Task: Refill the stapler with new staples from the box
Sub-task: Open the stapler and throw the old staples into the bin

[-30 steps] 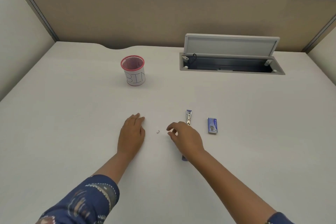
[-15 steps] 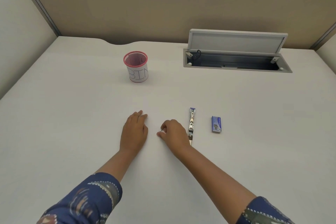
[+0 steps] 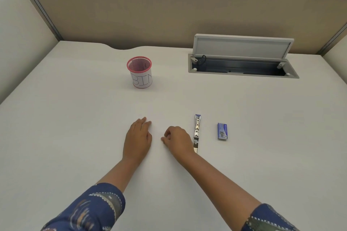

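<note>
The stapler [image 3: 196, 133] lies opened out flat on the white desk [image 3: 75, 127], its metal staple channel facing up. A small blue staple box [image 3: 222, 131] sits closed just to its right. My right hand [image 3: 177, 141] rests left of the stapler, with thumb and fingertips pinched together on the desk where a loose staple lay. The staple itself is hidden under the fingers. My left hand [image 3: 138, 138] lies flat, palm down, a short gap to the left, holding nothing.
A pink mesh cup labelled BIN [image 3: 139, 72] stands further back on the left. An open cable hatch [image 3: 242, 65] with its raised lid is set into the desk at the back right. Partition walls close off the back and sides.
My right hand moved left off the stapler and closed its fingertips over the small loose staple, which no longer shows. The left hand stayed put.
</note>
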A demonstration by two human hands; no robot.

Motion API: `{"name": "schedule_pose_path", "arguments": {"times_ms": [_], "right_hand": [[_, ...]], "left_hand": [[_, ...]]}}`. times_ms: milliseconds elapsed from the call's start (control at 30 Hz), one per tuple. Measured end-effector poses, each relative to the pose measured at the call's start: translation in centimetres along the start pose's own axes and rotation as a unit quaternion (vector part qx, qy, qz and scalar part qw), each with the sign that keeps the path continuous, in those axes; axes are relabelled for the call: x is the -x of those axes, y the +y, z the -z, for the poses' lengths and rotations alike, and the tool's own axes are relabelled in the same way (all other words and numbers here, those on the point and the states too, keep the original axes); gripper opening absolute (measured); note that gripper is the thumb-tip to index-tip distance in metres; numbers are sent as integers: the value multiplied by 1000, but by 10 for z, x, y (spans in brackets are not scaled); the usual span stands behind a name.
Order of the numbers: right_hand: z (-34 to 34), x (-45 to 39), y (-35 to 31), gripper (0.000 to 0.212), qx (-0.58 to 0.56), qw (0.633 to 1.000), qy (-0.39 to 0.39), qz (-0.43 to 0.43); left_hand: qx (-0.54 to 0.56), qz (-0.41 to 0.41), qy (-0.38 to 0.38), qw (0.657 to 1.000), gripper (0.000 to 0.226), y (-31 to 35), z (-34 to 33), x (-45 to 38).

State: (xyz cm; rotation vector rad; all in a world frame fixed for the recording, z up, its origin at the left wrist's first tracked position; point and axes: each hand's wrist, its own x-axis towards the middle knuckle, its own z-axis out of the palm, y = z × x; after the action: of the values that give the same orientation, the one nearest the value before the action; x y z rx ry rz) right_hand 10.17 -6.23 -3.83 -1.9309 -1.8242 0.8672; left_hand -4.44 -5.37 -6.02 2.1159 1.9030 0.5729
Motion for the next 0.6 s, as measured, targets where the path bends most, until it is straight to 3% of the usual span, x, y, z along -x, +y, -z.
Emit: {"name": "schedule_pose_path", "arguments": {"times_ms": [200, 367, 600], "right_hand": [[3, -4, 3, 15, -21, 1000, -18, -15], [15, -16, 7, 12, -124, 989, -24, -82], [41, -38, -2, 18, -191, 979, -12, -74]], "left_hand": [[0, 2, -1, 1000, 39, 1, 1, 0], [0, 1, 2, 1000, 38, 1, 0, 0], [-6, -4, 12, 1000, 37, -2, -2, 0]]}}
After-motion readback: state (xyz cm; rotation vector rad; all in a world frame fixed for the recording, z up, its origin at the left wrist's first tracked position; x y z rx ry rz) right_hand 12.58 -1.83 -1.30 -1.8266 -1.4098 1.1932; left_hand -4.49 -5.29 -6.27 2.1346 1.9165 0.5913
